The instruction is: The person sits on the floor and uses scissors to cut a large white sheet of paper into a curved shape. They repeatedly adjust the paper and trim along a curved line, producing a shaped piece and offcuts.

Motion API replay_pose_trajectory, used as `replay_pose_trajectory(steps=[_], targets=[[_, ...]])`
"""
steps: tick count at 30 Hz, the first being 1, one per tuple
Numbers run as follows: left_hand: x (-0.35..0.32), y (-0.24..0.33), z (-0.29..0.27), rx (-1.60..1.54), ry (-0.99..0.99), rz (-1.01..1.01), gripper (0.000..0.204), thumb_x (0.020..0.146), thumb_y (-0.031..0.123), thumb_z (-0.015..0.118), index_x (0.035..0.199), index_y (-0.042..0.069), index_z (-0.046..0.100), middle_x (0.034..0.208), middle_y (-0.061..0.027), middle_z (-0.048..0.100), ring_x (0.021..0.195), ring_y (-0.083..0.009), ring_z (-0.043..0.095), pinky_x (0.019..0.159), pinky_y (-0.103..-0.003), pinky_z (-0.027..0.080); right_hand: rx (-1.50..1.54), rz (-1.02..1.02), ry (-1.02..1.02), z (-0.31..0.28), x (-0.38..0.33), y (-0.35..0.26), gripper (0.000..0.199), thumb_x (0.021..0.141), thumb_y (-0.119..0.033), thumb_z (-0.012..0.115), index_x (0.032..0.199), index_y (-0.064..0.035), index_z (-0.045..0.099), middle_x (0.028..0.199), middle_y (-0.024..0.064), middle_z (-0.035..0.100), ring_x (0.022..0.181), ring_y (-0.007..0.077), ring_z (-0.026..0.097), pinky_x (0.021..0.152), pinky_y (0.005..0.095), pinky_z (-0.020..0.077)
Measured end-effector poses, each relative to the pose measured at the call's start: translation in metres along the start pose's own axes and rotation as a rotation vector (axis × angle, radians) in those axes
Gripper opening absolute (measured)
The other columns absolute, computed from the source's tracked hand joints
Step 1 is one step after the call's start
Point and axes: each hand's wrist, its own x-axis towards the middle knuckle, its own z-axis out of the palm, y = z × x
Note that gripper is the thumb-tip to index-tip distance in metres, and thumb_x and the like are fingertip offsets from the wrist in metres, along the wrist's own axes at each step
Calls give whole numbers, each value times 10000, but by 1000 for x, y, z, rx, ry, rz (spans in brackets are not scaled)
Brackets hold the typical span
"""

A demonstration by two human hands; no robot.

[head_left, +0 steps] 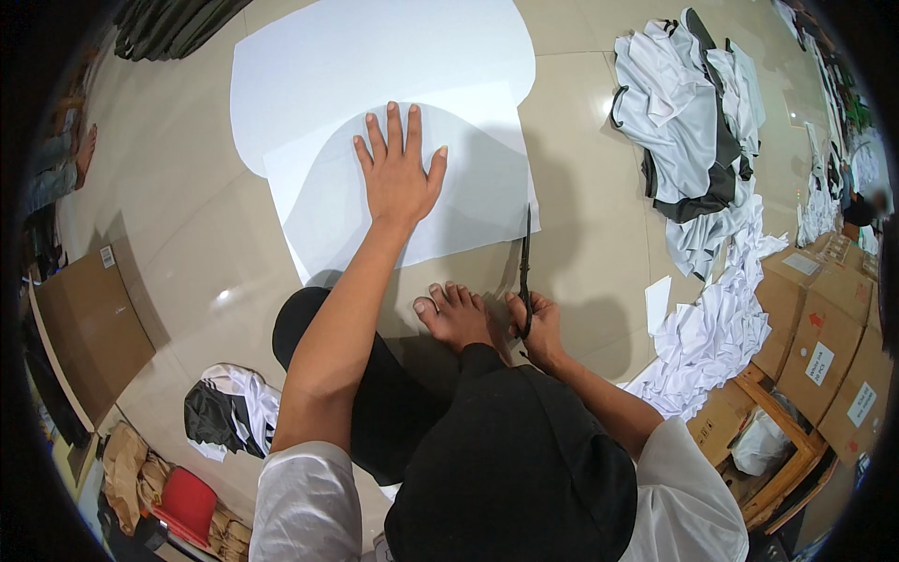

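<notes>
The white sheet [375, 84] lies flat on the floor [581, 187], its near right corner at the scissors [525, 272]. The left hand [400, 169], fingers spread, presses its middle; the right hand [538, 328] grips the handles, blades pointing away along the sheet's right edge (blade gap unclear).

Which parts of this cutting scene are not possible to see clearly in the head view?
- Right hand: its fingers wrap the scissors handles, so the grip is hidden.
- White sheet: its near edge lies behind the left hand and forearm.
- Cardboard boxes: bent and partly cut off by the right rim.
</notes>
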Motion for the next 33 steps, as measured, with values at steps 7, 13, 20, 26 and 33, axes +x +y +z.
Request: replay_pose_trajectory(steps=[7,13,20,26,33], targets=[[0,-1,2,7,-3,-3,798,1123,549,495,1765,103,336,1832,-242,245,1687,-540,134,1340,-713,89,-30,-4,15,-3,2,8,327,1037,-312,797,937,-14,709,696,-2,629,543,87,573,519,269,451],[0,0,2,12,-1,-3,798,1123,547,494,1768,107,329,1832,-242,246,1689,-535,135,1341,-712,90,6,-12,9,-5,12,10,309,1025,-300,796,940,-14,718,700,3,628,552,97,574,528,283,461],[0,-1,2,17,-1,-4,797,1125,549,491,1768,108,326,1829,-242,253,1689,-532,135,1341,-711,93,35,-40,29,3,21,-2,382,1011,-373,814,845,-57,676,671,-1,615,551,115,568,527,300,432],[1,0,1,19,-2,-2,794,1123,547,496,1761,100,343,1824,-244,262,1686,-536,142,1339,-712,99,62,-30,36,4,22,-5,364,1011,-348,828,858,-51,685,677,0,617,553,104,563,534,289,435],[1,0,0,21,-7,-4,800,1120,551,498,1761,98,342,1823,-246,265,1684,-540,147,1338,-714,100,49,-7,46,2,20,-5,306,1010,-288,830,872,-45,705,698,-12,622,557,92,563,530,275,440]])
